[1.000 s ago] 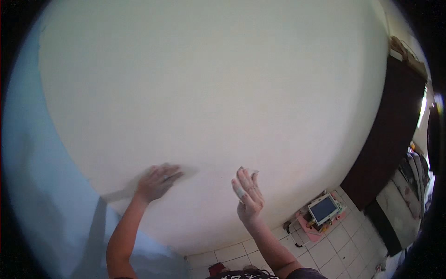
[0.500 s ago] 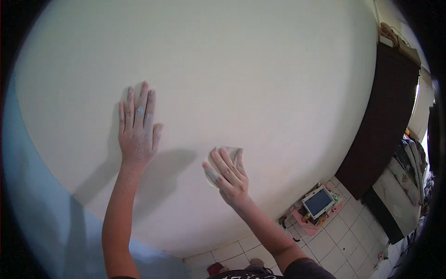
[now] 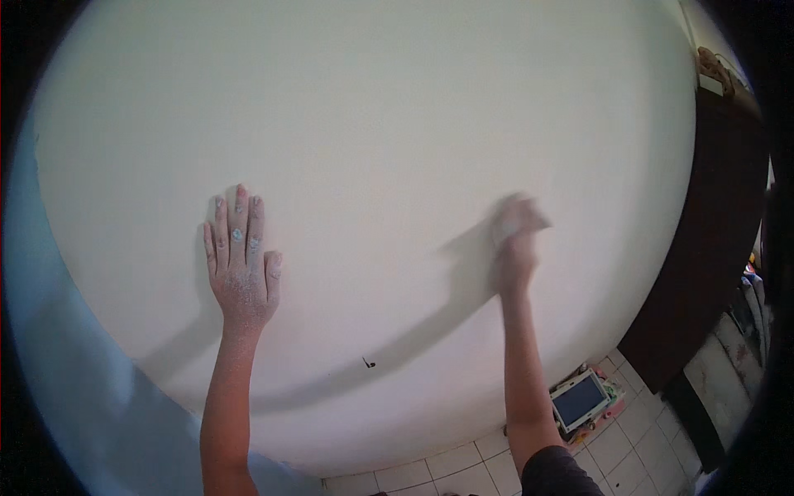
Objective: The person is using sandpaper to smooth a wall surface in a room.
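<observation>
A white wall (image 3: pixel 372 124) stands before me, blue at its left side. My left hand (image 3: pixel 241 273) lies flat on the wall, fingers stretched up and thumb a little apart. Pale dust coats its skin, with light blue specks on the fingers. Farther right, my right hand (image 3: pixel 517 248) is at the wall, smeared by motion. It holds a thin pale sheet, apparently sandpaper (image 3: pixel 539 221), with a corner sticking out on the right; the rest is hidden under the fingers. Between the forearms a small dark hook-like thing (image 3: pixel 369 363) shows on the wall.
A dark brown panel (image 3: pixel 711 215) rises at the right. Below it, on the tiled floor (image 3: pixel 616 450), stands a white-framed tablet-like screen (image 3: pixel 579 401) among small pink and coloured things. Grey patterned cushions or cloth (image 3: pixel 728 347) lie at the far right.
My right hand has swept up and to the right along the wall with the sheet. My left hand sits slightly lower in view, still flat. The view has shifted a little.
</observation>
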Demonstrator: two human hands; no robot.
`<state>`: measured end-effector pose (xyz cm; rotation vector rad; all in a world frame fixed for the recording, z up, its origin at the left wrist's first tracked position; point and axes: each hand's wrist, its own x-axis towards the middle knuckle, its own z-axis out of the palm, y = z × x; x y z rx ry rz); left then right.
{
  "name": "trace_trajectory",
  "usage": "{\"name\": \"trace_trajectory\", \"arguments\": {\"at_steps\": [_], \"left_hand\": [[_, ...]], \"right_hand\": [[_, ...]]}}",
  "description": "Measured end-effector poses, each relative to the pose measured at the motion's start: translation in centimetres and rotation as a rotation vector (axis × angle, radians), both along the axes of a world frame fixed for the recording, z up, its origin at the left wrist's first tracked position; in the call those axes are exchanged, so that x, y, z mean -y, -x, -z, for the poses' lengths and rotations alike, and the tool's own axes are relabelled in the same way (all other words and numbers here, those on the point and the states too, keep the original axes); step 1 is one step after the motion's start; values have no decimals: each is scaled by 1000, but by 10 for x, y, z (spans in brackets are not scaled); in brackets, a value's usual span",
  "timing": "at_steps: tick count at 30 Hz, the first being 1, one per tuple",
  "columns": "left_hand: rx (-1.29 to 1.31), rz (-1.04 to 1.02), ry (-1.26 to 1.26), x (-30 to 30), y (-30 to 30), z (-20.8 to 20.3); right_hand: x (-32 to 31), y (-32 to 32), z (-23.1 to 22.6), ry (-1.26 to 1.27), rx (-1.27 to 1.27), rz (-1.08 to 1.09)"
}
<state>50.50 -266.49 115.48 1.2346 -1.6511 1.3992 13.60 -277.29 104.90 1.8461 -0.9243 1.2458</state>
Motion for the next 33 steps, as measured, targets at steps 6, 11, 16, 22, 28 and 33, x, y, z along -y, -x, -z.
{"name": "trace_trajectory", "arguments": {"at_steps": [6, 11, 16, 22, 28, 33], "left_hand": [[-88, 6, 44, 6, 8, -2], [-202, 113, 133, 3, -6, 5], [-246, 23, 169, 6, 1, 33], [-318, 38, 162, 8, 15, 39], [-322, 25, 132, 4, 9, 33], [-289, -25, 144, 2, 12, 31]], "right_hand": [[-23, -93, -64, 159, 767, -157], [-42, -119, 10, -116, -133, -617], [4, 61, -15, -22, 286, -56], [-6, -69, -34, 8, 538, -357], [-66, -122, 147, -437, -381, -872], [-125, -36, 225, -669, -275, -619]]}}
